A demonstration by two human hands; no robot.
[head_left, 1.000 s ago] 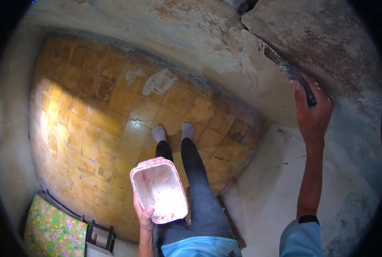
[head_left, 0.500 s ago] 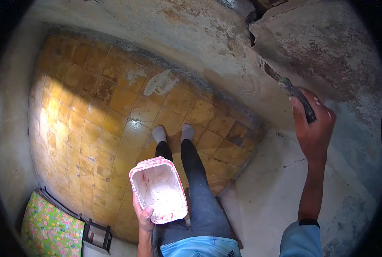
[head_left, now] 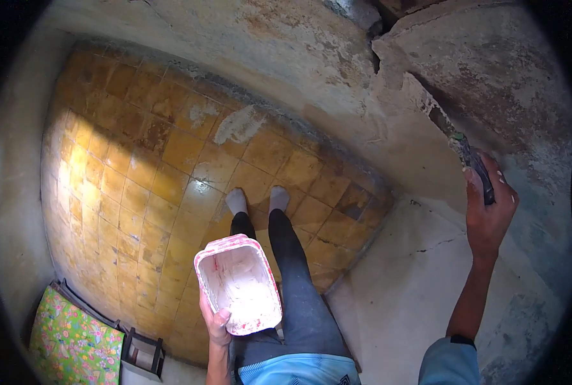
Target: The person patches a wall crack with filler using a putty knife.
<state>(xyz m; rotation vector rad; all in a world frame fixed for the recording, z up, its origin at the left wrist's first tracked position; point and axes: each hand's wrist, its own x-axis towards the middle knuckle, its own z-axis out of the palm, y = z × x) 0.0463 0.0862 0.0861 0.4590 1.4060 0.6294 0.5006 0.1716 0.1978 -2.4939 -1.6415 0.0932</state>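
Note:
My right hand (head_left: 493, 208) is wrapped round the dark handle of a putty knife (head_left: 459, 146), at the right of the view. The knife's blade, smeared with pale paste, points up and left against the rough wall (head_left: 337, 83). Low in the middle, my left hand (head_left: 217, 321) grips the lower left side of a white and red tub (head_left: 238, 282). White paste coats the tub's inside, and its open top faces me.
My feet in grey socks (head_left: 236, 200) stand on the yellow tiled floor (head_left: 183, 147). A dark-framed piece of furniture with a green flowered cover (head_left: 77, 340) is at the lower left. The wall has a dark crack near the top.
My right hand has moved right and slightly down with the putty knife, whose blade is now further from the dark crack. My left hand and the tub have hardly moved.

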